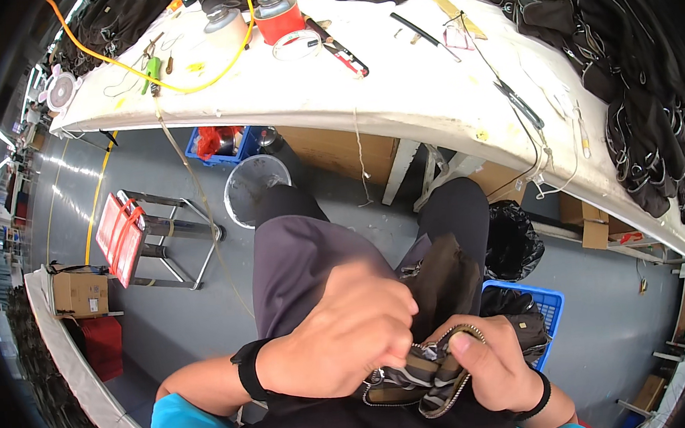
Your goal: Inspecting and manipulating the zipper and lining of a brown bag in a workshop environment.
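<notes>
A dark fabric bag (444, 284) lies across my lap, its zippered mouth turned toward me. The metal-toothed zip curves round a brown and grey striped lining (416, 379). My right hand (495, 363) grips the right side of the mouth, thumb pressed on the zip edge. At the left side of the mouth my left hand (344, 330) is closed in a fist, slightly blurred. Its fingertips meet the zip edge, and whether they hold a zip pull is hidden.
Ahead stands a white-covered table (269, 99) with tools, a red can (279, 22) and piles of black bags (637, 70). A blue crate (555, 302) is beside my right leg. A bin (256, 190) and a stool (159, 228) stand on the left.
</notes>
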Demonstrator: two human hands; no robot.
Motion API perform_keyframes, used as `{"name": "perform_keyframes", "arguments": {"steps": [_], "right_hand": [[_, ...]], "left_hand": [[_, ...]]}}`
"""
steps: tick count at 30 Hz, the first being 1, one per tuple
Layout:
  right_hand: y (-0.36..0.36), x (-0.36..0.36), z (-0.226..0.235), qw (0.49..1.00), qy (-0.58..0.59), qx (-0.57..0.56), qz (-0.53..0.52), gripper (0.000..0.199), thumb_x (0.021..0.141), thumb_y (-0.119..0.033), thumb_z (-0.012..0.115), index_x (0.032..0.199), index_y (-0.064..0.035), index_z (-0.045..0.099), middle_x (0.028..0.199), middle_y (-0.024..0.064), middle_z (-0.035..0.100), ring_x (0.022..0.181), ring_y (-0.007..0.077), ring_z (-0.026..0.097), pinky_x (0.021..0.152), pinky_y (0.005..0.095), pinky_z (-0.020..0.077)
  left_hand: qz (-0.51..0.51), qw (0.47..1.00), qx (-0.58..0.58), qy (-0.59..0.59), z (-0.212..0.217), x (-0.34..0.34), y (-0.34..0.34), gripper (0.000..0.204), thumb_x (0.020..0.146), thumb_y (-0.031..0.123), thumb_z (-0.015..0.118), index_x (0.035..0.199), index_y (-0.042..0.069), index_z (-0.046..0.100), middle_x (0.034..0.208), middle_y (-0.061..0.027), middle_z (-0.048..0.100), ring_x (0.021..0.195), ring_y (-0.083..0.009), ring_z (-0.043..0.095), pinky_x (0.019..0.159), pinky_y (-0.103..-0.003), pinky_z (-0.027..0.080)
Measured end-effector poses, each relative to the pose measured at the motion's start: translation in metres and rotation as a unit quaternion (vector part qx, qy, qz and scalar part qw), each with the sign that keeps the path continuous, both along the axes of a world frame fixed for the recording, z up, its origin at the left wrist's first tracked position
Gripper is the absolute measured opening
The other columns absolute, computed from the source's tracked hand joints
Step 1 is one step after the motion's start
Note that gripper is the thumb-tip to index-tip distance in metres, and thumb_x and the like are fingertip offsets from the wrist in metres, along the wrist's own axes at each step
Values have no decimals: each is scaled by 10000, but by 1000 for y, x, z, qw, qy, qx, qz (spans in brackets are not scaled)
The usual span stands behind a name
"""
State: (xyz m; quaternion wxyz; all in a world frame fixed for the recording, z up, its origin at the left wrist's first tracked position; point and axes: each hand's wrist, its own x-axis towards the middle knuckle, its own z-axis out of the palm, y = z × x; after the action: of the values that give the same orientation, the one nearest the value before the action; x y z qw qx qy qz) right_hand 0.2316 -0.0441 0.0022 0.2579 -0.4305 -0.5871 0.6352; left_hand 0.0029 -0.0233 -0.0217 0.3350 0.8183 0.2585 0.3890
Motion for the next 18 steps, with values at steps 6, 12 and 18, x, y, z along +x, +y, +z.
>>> {"name": "perform_keyframes", "arguments": {"steps": [6,12,18], "right_hand": [[3,1,-9,1000,3,-9,-8,329,983,-216,448,928,33,657,605,76,570,540,166,557,547,292,439],[19,-3,-5,999,10,-37,18,320,985,-212,446,911,45,623,623,96,580,548,192,564,550,301,438],[30,-7,-7,999,26,-42,19,310,997,-206,442,906,48,597,624,114,573,548,208,553,547,309,430]], "left_hand": [[39,978,-168,-117,-11,-6,-2,117,927,221,641,878,124,597,896,-14,597,993,-228,593,834,-392,377],[63,970,196,132,26,2,10,120,748,164,737,867,157,748,943,55,674,927,-159,638,827,-442,325],[0,965,195,173,23,5,29,91,750,127,705,833,110,669,897,18,623,929,-170,617,827,-448,344]]}}
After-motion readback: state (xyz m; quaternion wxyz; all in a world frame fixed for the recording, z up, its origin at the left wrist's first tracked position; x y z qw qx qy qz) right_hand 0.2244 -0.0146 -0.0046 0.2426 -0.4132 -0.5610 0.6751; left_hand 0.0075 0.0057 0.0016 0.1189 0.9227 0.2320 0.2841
